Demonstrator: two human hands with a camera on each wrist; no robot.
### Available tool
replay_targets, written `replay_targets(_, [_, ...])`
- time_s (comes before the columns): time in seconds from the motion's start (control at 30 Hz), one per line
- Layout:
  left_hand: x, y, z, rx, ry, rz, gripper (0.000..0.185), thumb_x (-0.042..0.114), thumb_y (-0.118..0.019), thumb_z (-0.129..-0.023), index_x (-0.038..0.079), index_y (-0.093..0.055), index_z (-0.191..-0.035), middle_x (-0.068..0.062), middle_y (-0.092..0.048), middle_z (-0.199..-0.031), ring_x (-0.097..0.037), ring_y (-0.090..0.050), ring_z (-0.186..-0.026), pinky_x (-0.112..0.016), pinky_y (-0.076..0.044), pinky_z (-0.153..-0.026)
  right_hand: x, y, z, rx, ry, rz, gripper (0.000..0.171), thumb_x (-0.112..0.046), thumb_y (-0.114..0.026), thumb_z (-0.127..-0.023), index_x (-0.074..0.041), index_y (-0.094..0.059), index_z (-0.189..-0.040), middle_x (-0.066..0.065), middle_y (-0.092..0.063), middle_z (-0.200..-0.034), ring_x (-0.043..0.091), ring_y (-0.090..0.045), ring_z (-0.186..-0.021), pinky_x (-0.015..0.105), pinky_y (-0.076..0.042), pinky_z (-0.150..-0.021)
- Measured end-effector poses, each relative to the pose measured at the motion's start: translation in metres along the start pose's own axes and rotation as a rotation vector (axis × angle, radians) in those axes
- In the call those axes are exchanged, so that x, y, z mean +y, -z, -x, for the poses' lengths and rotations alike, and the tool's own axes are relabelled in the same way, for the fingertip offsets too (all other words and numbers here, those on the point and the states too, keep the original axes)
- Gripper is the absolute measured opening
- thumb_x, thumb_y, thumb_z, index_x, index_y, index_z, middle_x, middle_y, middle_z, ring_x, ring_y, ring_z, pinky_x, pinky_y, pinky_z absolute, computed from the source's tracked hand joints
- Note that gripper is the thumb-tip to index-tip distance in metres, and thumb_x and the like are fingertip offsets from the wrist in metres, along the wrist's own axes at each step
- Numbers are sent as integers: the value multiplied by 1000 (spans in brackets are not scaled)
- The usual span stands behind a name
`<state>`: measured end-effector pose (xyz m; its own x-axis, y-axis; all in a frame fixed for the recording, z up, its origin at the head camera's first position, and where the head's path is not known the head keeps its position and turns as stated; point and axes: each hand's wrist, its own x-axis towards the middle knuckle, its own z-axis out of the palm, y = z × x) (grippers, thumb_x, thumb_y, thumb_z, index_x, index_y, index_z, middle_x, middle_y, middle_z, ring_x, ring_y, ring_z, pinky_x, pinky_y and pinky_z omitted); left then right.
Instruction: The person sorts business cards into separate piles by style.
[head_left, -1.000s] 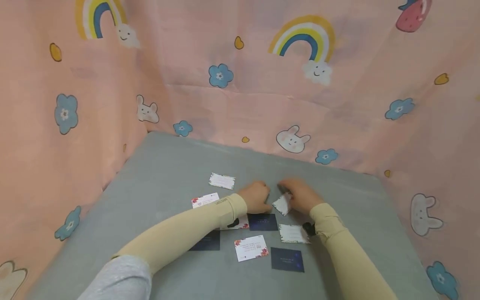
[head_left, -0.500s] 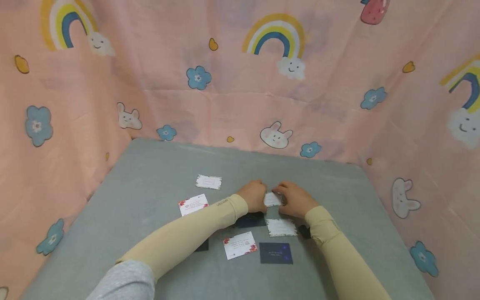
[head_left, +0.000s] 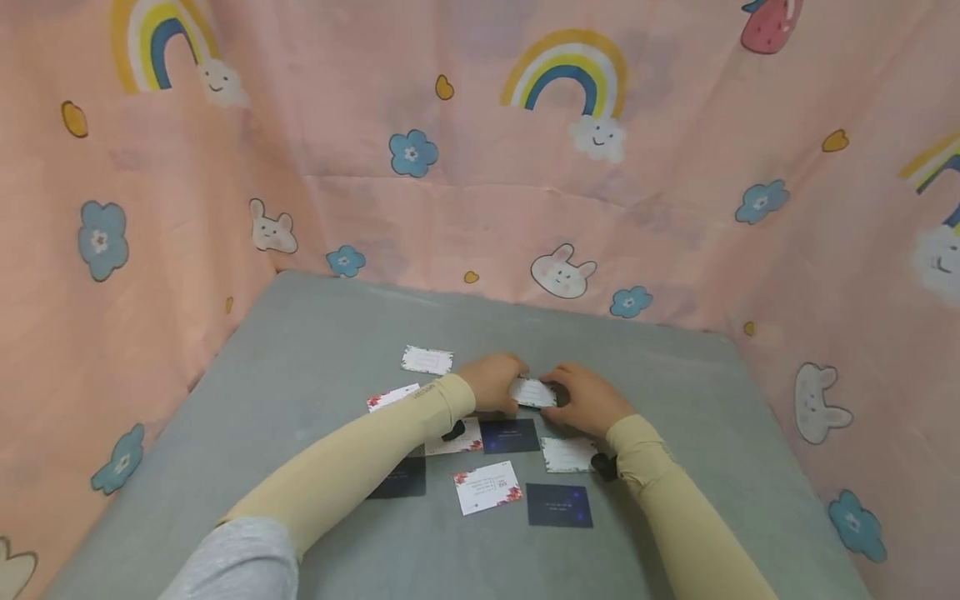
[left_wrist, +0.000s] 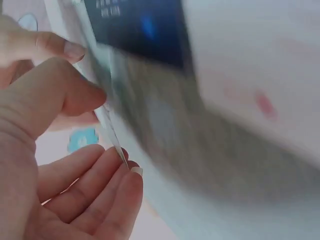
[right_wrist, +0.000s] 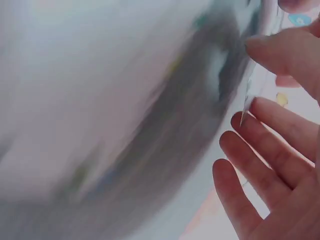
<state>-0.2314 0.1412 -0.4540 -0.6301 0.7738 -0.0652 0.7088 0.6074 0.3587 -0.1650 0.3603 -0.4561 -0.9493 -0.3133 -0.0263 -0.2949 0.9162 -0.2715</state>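
Both hands meet over the middle of the grey table [head_left: 315,350] and hold one small white card [head_left: 533,392] between them. My left hand [head_left: 491,382] pinches its left edge; in the left wrist view the thumb [left_wrist: 75,95] and fingertips [left_wrist: 127,175] clamp the thin card [left_wrist: 111,131] edge-on. My right hand [head_left: 585,398] pinches the right edge, the card's edge [right_wrist: 247,102] showing between thumb and fingers. Both wrist views are blurred.
Several cards lie on the table: a white one [head_left: 427,360] beyond the left hand, a floral one [head_left: 392,397] by the left forearm, dark blue ones [head_left: 509,436] [head_left: 558,505] and white ones [head_left: 487,487] [head_left: 567,454] nearer me. Pink patterned cloth [head_left: 480,167] walls three sides.
The right hand brought the white card up from the table toward the left hand; both hands now hold it level between them. The head view shifted slightly.
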Motion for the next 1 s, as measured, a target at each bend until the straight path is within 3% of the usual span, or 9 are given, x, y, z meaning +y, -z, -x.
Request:
replay_targets(0.17, [-30, 25, 22, 12, 100, 1, 72, 24, -87, -88, 9, -60, -153, -8, -63, -156, -27, -62, -142, -42, -52, -116, -27, -4, -36, 39, 21, -2, 56, -33, -87, -91, -7, -71, -139, 11, -70, -130, 31, -71, -115, 52, -58, -102])
replay_targets(0.37, [-56, 36, 31, 23, 190, -36, 68, 24, -85, -93, 17, -60, -155, -6, -59, -160, -29, -57, -147, -49, -54, -114, -49, -9, -68, 31, 3, -49, 56, -32, -84, -95, -5, -69, -142, 15, -68, -137, 34, -69, -124, 51, -56, -108])
replay_targets(0.57, [-62, 34, 28, 22, 208, 2, 65, 24, -84, -94, 19, -60, -155, -6, -58, -161, -30, -54, -150, -54, -53, -115, -50, -11, -74, 6, -54, -73, 55, -30, -82, -97, -4, -68, -143, 15, -67, -140, 33, -67, -127, 51, -55, -110])
replay_targets(1.0, [-72, 25, 26, 47, 242, 10, 69, 23, -86, -91, 17, -60, -155, -5, -60, -160, -28, -55, -149, -51, -50, -119, -55, -13, -80, -16, -32, -30, 54, -31, -81, -98, -4, -68, -143, 16, -66, -142, 35, -65, -132, 50, -52, -115])
